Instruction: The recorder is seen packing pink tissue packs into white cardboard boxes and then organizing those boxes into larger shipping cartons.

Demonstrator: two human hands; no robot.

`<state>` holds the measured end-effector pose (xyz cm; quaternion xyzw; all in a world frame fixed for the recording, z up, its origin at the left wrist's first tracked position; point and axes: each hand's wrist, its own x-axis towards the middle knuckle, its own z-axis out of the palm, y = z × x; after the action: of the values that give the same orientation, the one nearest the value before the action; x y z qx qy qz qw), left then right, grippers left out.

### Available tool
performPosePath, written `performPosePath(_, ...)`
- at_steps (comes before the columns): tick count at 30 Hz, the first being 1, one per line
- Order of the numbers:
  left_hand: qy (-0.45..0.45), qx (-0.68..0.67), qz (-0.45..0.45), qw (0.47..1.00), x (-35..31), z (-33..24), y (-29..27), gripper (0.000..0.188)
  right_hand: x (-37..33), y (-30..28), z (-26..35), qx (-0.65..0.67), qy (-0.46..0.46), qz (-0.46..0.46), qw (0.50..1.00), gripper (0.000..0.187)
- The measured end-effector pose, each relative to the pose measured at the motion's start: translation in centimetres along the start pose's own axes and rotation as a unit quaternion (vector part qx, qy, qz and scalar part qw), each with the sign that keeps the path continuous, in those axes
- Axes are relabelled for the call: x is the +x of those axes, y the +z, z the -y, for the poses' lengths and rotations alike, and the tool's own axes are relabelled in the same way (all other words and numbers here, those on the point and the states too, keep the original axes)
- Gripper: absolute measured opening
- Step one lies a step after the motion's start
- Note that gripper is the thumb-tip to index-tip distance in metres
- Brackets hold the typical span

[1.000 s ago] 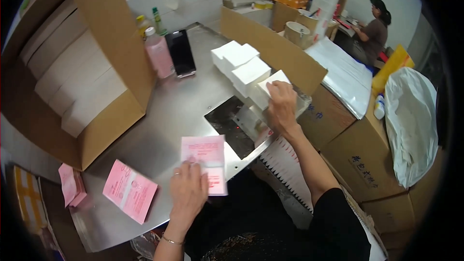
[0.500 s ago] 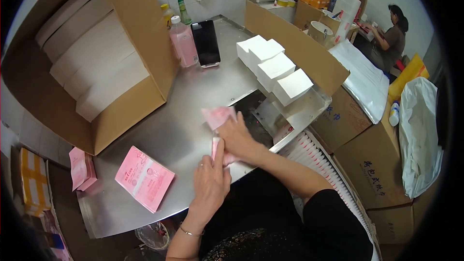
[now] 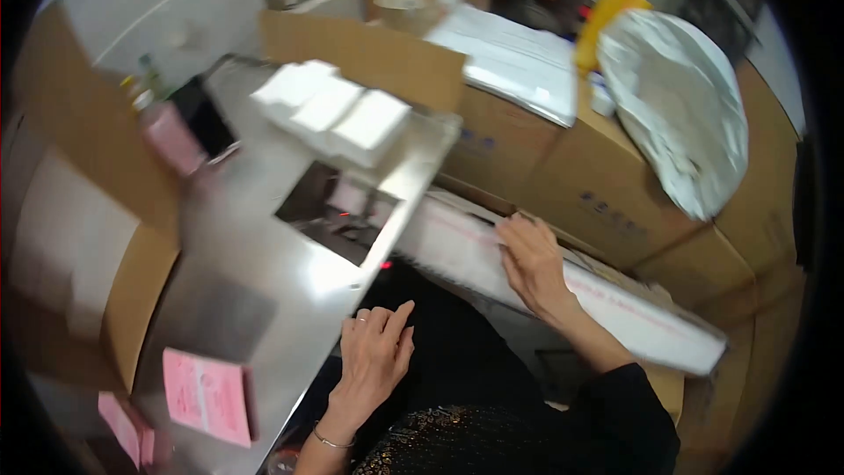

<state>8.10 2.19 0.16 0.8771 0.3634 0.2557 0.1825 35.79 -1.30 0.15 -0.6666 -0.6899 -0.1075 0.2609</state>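
1. My right hand [image 3: 530,262] rests open, fingers flat on the stack [image 3: 563,290] of white sheets beside the table [image 3: 264,299]; it pinches nothing.
2. My left hand [image 3: 376,361] hangs spread and empty at the table edge.
3. I judge it best to lift one sheet by its near edge, slowly.
4. The stack's long axis runs from upper left to lower right, over the boxes [image 3: 563,185].
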Motion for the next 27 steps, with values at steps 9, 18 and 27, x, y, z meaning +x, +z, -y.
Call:
performPosePath(9, 0.204, -0.103, 0.296, 0.928, 1.1, -3.6, 9.6, 0.040, -17.0, 0.8, -5.2, -0.172, 0.325, -0.129, 0.921, 0.088)
performPosePath(18, 0.205, -0.044, 0.398, 0.893, 1.6, -4.9, 11.3, 0.041, -18.8, 0.1, -6.1, -0.130, 0.301, -0.170, 0.929, 0.077)
performPosePath(27, 0.270, -0.064, 0.396, 0.875, 0.3, -6.2, 15.6, 0.044, -21.3, -1.3, -8.6, -0.225, 0.292, -0.228, 0.901, 0.071)
